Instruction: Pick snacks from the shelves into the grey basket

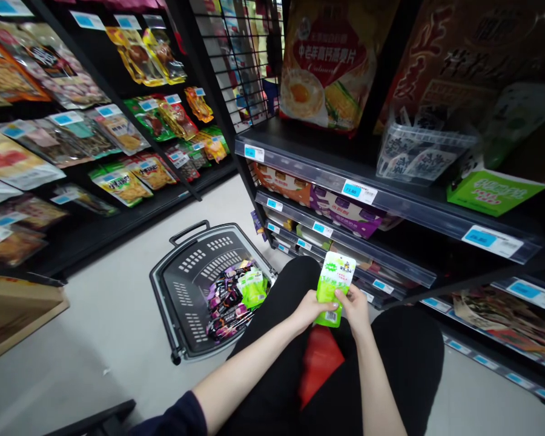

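Note:
A small green snack packet (333, 287) is held upright over my lap by both hands. My left hand (309, 307) grips its lower left edge with fingers closed round it. My right hand (356, 306) pinches its lower right side. Below the packet a red thing (318, 362) lies between my black-clad knees; I cannot make out what it is. A dark grey shopping basket (181, 290) sits on the floor to the left, holding several purple and green packets (238, 297).
Black shelves with blue price tags (358, 191) rise on the right, stocked with boxes and bags. A second shelf unit (118, 139) with hanging snack bags stands at the left. A cardboard box edge (18, 309) shows at far left. Pale floor lies between.

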A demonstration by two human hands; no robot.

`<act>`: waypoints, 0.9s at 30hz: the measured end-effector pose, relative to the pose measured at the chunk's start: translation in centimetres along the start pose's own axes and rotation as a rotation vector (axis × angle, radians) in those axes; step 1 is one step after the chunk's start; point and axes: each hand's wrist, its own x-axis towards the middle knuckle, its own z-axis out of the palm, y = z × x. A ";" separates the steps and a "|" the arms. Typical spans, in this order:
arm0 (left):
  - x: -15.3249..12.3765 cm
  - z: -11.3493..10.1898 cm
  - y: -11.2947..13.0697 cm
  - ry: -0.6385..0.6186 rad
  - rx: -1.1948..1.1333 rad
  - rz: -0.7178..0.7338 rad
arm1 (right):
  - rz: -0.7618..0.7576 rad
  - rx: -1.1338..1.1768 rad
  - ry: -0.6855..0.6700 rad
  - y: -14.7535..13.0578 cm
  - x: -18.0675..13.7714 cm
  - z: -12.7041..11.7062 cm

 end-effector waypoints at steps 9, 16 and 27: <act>-0.9 0.3 0.1 0.134 0.299 0.101 | 0.006 -0.077 0.087 0.2 0.1 -0.3; -2.4 1.9 -0.8 0.293 1.181 0.418 | 0.010 -0.167 0.306 0.3 -0.6 -0.6; -2.3 0.3 1.1 0.096 0.244 0.279 | -0.190 -0.338 -0.056 0.0 -1.9 -0.3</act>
